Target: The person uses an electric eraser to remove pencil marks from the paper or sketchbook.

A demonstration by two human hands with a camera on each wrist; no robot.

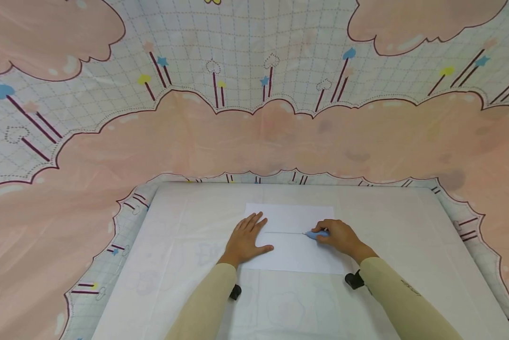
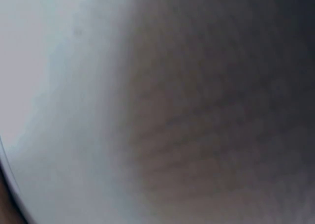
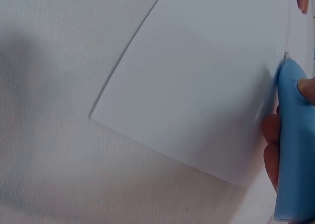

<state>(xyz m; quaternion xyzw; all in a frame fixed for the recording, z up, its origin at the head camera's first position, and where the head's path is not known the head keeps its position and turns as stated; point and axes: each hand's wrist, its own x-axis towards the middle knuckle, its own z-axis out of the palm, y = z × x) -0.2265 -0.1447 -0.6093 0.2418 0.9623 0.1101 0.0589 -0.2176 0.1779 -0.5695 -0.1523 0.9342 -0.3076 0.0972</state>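
A white sheet of paper [image 1: 292, 259] lies flat on the table. My left hand [image 1: 248, 238] rests on its left part, fingers spread and thumb held out. Over the right part, my right hand [image 1: 339, 236] grips a blue utility knife [image 3: 294, 145] with a thick rounded body and a small metal tip. The tip touches the sheet at the right end of a thin straight line [image 1: 284, 233]; whether it is cut or drawn I cannot tell. Thumb and curled fingers wrap the knife in the right wrist view. The left wrist view is blurred and shows no clear hand.
A pale cloth covers the table [image 1: 186, 226], its far edge beyond the paper. Behind and at the sides hangs a curtain [image 1: 254, 137] patterned with peach clouds. Black wrist devices [image 1: 354, 280] sit under both sleeves.
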